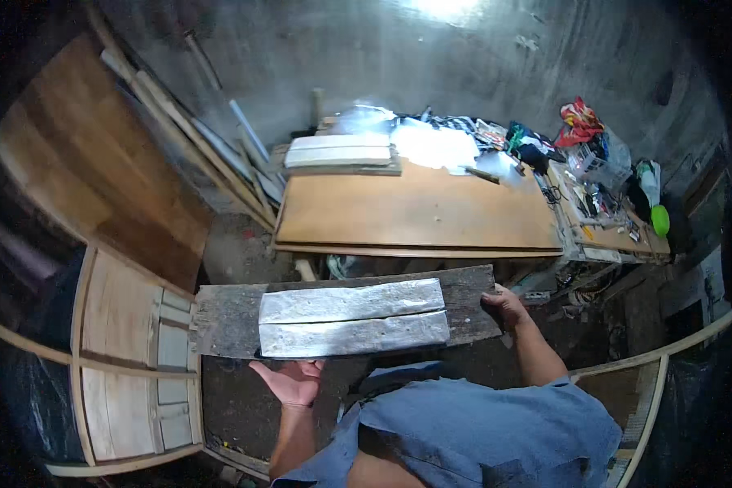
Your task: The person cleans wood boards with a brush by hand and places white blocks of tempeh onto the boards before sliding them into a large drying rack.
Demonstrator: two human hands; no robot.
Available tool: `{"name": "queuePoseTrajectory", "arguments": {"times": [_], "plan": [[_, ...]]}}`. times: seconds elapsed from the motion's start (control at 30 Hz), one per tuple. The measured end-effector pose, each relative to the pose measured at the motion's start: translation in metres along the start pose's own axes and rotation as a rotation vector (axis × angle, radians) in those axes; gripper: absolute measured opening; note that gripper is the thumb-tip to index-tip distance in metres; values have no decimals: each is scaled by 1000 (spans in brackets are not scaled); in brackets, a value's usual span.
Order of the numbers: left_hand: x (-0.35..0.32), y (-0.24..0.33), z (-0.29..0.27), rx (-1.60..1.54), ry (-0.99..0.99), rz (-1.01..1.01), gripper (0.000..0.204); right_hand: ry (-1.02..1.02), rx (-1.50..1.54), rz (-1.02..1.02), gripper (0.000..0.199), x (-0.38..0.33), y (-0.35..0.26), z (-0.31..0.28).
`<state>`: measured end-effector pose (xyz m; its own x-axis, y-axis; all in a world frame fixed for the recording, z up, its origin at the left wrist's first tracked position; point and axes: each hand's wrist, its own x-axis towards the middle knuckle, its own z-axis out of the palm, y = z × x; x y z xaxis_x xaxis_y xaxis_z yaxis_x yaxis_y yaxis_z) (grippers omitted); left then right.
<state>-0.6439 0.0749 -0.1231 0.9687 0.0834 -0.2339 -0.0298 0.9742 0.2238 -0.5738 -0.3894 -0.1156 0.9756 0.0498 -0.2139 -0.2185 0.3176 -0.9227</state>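
A weathered grey wooden board point(472, 313) is held level in front of me, above the floor and short of the table. Two long whitish slabs point(354, 313) lie side by side on it, with a narrow dark gap between them; I cannot tell their material. My right hand point(507, 309) grips the board's right end, thumb on top. My left hand point(291, 382) supports the near edge from below, left of the middle, palm up; its fingertips are partly hidden under the board.
Beyond stands a table with an orange-brown top point(415, 207). A similar board with white slabs point(339, 152) lies at its far left. Cluttered tools point(602, 203) and a white basket point(602, 163) are at right. Wooden poles point(195, 138) lean left; a wooden frame point(138, 370) stands near left.
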Motion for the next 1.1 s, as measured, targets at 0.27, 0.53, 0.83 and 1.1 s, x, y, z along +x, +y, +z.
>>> {"name": "queuePoseTrajectory", "arguments": {"times": [0.27, 0.53, 0.83, 1.1], "plan": [[-17, -8, 44, 47, -56, -116, 95, 192, -39, -155, 40, -36, -10, -31], [64, -131, 134, 121, 192, -201, 102, 227, -104, 61, 35, 67, -96, -148], [103, -160, 120, 329, 166, -334, 123, 266, -131, 53, 33, 109, -97, -184], [107, -143, 105, 767, 122, -534, 127, 414, -892, 66, 46, 128, -119, -178]]}}
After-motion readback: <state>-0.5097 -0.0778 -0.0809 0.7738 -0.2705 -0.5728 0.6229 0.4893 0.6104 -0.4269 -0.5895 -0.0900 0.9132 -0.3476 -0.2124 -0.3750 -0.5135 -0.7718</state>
